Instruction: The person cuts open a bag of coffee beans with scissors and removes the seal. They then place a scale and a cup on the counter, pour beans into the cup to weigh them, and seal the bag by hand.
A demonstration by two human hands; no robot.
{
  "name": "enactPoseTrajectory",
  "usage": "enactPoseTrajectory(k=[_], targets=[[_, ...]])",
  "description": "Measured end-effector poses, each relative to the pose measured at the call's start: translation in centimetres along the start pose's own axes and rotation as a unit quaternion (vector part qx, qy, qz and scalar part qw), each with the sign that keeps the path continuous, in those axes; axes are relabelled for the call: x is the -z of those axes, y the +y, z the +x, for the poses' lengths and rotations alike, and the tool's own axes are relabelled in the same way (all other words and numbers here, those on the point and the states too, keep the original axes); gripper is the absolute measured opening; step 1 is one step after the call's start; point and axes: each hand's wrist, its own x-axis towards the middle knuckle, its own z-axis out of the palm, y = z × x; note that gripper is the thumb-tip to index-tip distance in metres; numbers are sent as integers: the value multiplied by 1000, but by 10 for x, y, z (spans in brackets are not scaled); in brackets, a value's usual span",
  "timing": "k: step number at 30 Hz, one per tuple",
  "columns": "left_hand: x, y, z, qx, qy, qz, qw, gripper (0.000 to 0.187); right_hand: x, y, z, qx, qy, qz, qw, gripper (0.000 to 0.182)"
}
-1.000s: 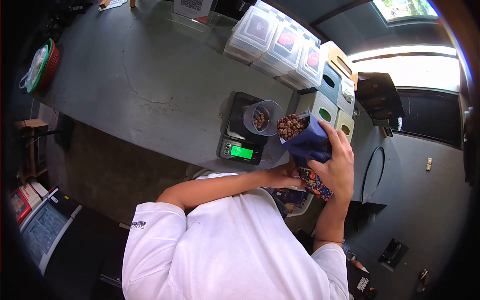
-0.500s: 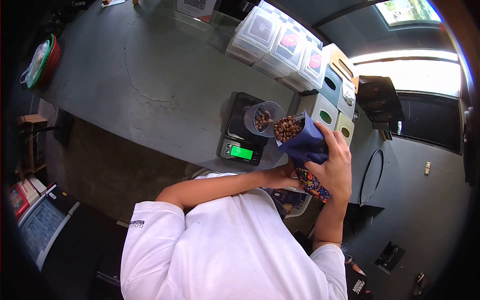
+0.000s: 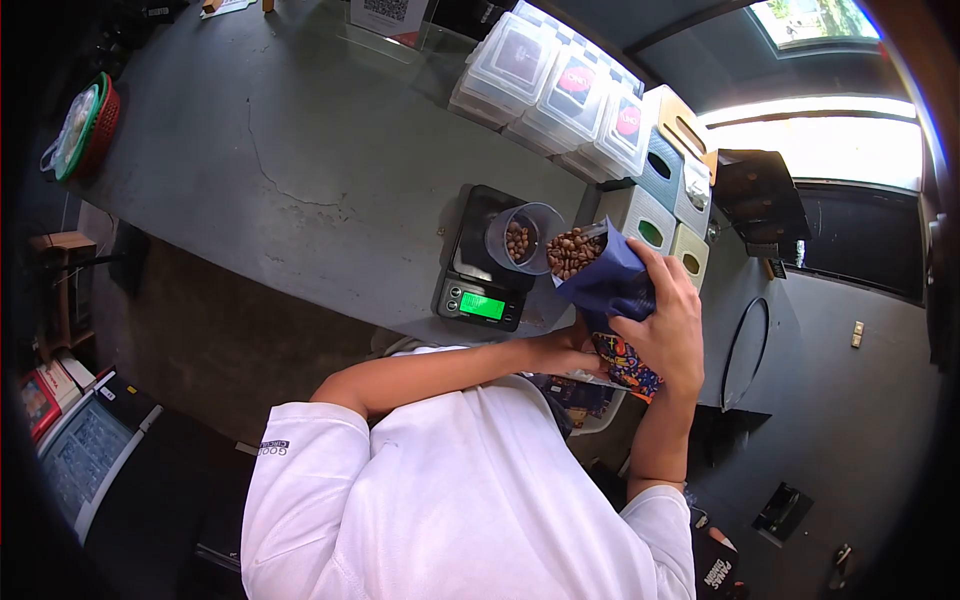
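A purple-blue coffee bag (image 3: 606,283) with a colourful patterned lower part is tilted, its open mouth facing left. Coffee beans (image 3: 573,254) fill the mouth. My right hand (image 3: 667,318) grips the bag's side near its top. Lower down, my left hand (image 3: 563,352) holds the bag by its bottom end, with some fingers hidden. Beside the bag mouth, a clear round cup (image 3: 527,217) with a small heap of beans stands on a black digital scale (image 3: 487,272). The scale's green display is lit; its digits are too blurred to read.
Clear plastic card boxes (image 3: 570,90) and several tissue boxes (image 3: 640,220) line the far right of the grey table (image 3: 330,150). A green and red basket (image 3: 95,130) sits at the table's left end. Below the bag is a white container (image 3: 601,418).
The beans passing over the cup's right rim are gone from there, and beans now lie together inside the cup. The bag mouth has shifted very slightly; both hands keep their hold.
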Motion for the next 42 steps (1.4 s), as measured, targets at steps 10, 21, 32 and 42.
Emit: enactPoseTrajectory(k=[10,21,32,42], targets=[[2,5,-2,7,-16,28,999,64,0,-5,-3,16,-3,-16,1000,78],[3,-6,5,17,-59,39,997,72,5,-5,-3,4,-10,-7,1000,77],[1,-17,4,3,-63,-42,997,70,5,-4,0,14,-12,-15,1000,77],[6,-12,9,-8,-53,46,997,67,3,-8,-4,11,0,-24,1000,78]])
